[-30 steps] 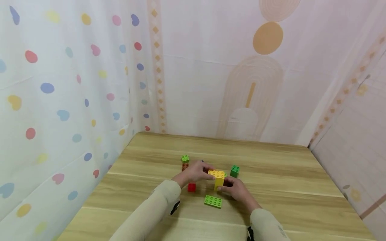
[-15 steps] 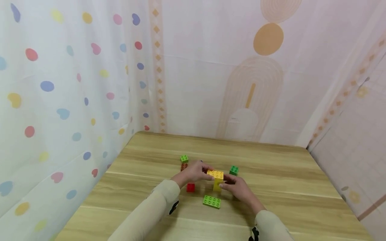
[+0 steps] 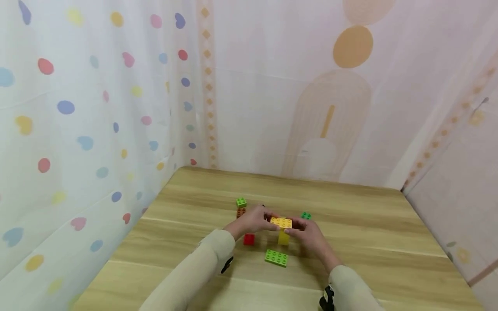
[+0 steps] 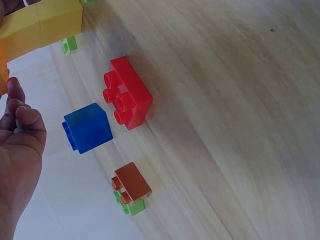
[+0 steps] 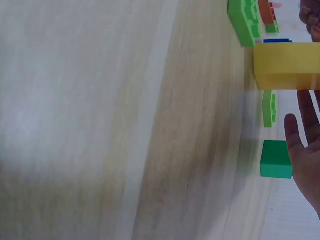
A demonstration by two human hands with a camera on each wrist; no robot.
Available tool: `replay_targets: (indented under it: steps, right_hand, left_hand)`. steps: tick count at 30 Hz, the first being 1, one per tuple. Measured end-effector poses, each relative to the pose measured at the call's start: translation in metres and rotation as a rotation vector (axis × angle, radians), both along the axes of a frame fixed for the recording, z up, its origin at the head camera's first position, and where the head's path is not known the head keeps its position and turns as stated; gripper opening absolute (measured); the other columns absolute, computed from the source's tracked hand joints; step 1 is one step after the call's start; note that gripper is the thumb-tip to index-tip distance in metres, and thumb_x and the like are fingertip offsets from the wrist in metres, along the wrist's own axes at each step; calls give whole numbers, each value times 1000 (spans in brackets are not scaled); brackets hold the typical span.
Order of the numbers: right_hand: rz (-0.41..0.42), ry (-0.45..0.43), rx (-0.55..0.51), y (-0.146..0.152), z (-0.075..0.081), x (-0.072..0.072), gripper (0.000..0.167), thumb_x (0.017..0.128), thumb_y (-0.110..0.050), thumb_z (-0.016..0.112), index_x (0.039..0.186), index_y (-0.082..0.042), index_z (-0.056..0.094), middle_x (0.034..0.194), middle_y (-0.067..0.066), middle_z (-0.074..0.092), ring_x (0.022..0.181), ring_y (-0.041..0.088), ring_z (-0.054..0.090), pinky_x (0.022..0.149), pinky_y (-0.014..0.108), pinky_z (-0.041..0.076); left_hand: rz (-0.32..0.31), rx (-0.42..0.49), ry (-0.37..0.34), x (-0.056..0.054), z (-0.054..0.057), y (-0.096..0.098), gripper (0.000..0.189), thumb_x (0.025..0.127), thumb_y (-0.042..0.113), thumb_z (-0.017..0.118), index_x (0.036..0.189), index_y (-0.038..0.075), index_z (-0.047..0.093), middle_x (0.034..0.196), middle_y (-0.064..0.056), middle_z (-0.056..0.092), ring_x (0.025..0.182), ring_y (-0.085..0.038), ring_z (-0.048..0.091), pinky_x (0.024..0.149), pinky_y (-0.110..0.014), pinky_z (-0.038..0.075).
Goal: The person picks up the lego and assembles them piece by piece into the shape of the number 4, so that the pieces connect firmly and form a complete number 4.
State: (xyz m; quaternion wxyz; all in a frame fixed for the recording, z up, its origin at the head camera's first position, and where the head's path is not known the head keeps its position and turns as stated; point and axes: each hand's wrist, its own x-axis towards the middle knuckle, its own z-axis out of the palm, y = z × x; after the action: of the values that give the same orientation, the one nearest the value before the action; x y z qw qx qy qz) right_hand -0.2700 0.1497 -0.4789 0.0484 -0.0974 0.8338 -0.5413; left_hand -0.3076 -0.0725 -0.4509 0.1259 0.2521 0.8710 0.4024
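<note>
Worktop – far edge runs against the pale curtain, left edge against the spotted curtain. Broad wood stretches lie left and right of the work, bricks well apart from the side edges. Yellow stack stands upright between the hands, orange-yellow brick on top; can't tell if its base touches the worktop. Tighter spots: light green plate on the near side, red brick below the left hand, blue brick near the red one. Dark green brick sits beyond the right hand. Forearms angle in from both sides – left thumb and fingers pinch the top brick, right thumb and fingers grip the stack just below, lower fingers fairly straight.
</note>
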Motion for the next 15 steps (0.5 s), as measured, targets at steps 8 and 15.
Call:
replay_targets:
  steps: [8, 15]
  right_hand:
    - [28, -1, -15, -4, -2, -2, 43, 91, -29, 74, 127, -7, 67, 117, 3, 68, 104, 19, 61, 91, 40, 51]
    - [3, 1, -10, -6, -4, -3, 39, 92, -24, 73, 127, -8, 67, 115, 2, 68, 103, 18, 62, 91, 40, 51]
  left_hand:
    - [3, 21, 9, 1, -6, -9, 38, 88, 33, 77, 122, 19, 69, 96, 6, 63, 85, -14, 54, 73, -30, 48]
    - [36, 47, 21, 1, -10, -24, 54, 86, 32, 80, 132, 11, 64, 100, 0, 61, 90, -17, 56, 76, -33, 50]
